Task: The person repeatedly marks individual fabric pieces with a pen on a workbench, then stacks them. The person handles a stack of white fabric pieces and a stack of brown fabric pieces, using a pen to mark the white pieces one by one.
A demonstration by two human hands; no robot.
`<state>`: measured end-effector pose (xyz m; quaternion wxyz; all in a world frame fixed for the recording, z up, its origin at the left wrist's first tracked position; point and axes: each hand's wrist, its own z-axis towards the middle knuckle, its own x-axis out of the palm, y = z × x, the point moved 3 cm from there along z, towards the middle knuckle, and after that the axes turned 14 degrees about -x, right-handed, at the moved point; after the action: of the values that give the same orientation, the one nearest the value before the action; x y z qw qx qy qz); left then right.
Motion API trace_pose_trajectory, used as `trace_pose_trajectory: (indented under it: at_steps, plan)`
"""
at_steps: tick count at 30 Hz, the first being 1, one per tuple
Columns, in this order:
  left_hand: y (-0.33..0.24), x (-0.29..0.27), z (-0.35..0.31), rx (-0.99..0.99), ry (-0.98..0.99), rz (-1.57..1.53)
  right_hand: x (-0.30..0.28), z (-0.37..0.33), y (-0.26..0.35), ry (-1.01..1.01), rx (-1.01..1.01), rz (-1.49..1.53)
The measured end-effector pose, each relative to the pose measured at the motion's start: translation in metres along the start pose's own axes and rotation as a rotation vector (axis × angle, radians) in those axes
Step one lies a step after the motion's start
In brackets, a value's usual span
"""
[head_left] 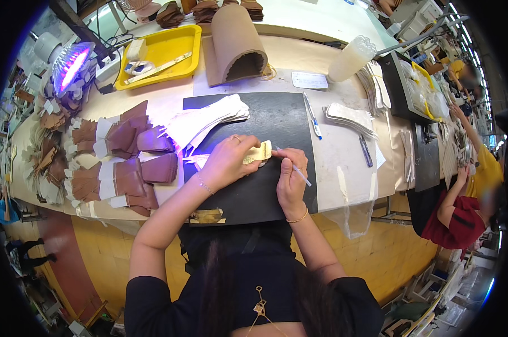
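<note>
My left hand (229,160) is closed on a small pale yellow piece (260,152) and presses it toward the black mat (248,202). Under that hand, a white strip-like piece (196,162) sticks out to the left. My right hand (292,182) grips a slim pen-like tool (302,176) with a pale barrel, its tip close to the right end of the yellow piece. Just beyond my left hand lies a fanned stack of white cut pieces (212,119), lit purple at its left end.
Brown and white leather-like pieces (122,135) lie in rows on the left, near a glowing lamp (73,64). Farther back are a yellow tray (193,50), a curved brown form (237,42) and a cloudy bottle (352,59). Pens (313,115) and white stacks (349,118) lie right.
</note>
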<state>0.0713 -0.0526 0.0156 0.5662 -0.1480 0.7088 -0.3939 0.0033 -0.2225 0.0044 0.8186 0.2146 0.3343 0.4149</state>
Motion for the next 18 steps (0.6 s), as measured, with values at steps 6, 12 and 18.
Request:
trace_pose_trajectory:
  at_steps: [6, 12, 18]
  plan:
    - [0.007, -0.003, 0.002, -0.029, -0.051, -0.092, 0.0, -0.001, -0.003, 0.01, 0.099, 0.119]
    - [0.002, -0.006, 0.002, 0.081, -0.074, -0.126, -0.005, 0.001, -0.009, -0.072, 0.069, 0.378]
    - [-0.006, -0.027, -0.012, 0.126, -0.184, -0.15, 0.002, 0.003, -0.005, 0.01, 0.138, 0.382]
